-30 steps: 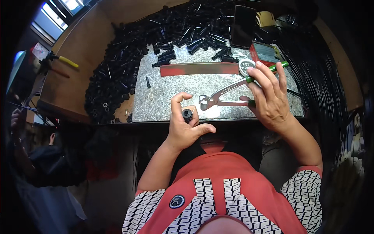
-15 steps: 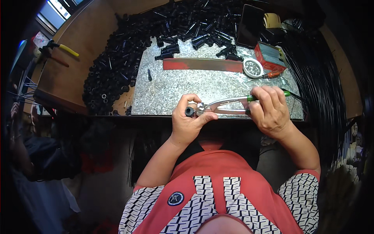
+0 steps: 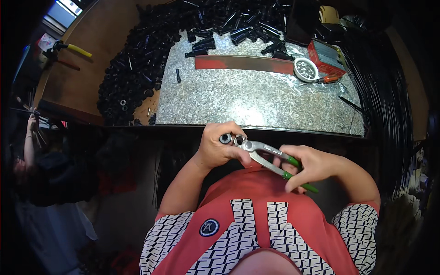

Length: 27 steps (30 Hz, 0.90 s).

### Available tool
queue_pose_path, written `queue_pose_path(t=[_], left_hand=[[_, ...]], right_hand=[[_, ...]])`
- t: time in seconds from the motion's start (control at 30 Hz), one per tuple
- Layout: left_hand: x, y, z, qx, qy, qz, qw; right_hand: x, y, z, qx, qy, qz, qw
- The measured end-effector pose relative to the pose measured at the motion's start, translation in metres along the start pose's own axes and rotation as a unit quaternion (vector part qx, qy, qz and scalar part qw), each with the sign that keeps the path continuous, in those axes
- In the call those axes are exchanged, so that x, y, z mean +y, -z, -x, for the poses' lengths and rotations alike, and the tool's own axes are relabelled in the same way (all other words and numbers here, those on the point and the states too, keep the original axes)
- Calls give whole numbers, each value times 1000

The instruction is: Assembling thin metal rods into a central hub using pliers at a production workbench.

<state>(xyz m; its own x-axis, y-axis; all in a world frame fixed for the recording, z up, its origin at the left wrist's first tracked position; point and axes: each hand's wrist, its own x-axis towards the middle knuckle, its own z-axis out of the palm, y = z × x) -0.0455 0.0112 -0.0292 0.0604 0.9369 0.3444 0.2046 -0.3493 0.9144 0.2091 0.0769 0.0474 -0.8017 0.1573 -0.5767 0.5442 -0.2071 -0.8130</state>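
My left hand [image 3: 211, 149] is closed around a black tubular part [image 3: 225, 138], whose round hollow end shows beside the index finger. Right next to that end are the metal jaws of a pair of pincers [image 3: 260, 154], and my left fingers surround them too. Whether the jaws touch the part cannot be made out. My right hand [image 3: 309, 164] grips the green handles, which slope down toward my shirt. Both hands are just in front of the bench's near edge.
Black tubular parts [image 3: 133, 59] are heaped along the left and back of the speckled slab [image 3: 215, 101]. On it lie a red-painted flat bar [image 3: 243, 63], a white bowl [image 3: 306, 70] of small metal pieces, a red box [image 3: 326, 57] and a screwdriver [image 3: 327, 79]. Long black rods [image 3: 385, 91] hang at right.
Both hands and the pincers have come off the slab's edge toward my body. The handles have swung downward, and my right hand now holds them from lower down. The view has shifted slightly.
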Motion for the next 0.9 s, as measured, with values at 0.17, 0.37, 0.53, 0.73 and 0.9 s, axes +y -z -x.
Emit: queue_pose_path(t=[0.17, 0.37, 0.53, 0.73, 0.9], left_hand=[[-2, 7, -3, 56, 25, 24, 998], [-6, 9, -6, -34, -23, 57, 998], [-8, 5, -6, -3, -39, -5, 999], [-8, -6, -7, 14, -20, 23, 999], [-8, -3, -7, 10, -23, -3, 1000]], right_hand=[[15, 1, -11, 344, 317, 526, 710], [35, 17, -9, -55, -61, -293, 953], [21, 8, -9, 96, 70, 216, 969], [15, 11, -9, 281, 197, 477, 809], [12, 16, -10, 178, 162, 411, 879]])
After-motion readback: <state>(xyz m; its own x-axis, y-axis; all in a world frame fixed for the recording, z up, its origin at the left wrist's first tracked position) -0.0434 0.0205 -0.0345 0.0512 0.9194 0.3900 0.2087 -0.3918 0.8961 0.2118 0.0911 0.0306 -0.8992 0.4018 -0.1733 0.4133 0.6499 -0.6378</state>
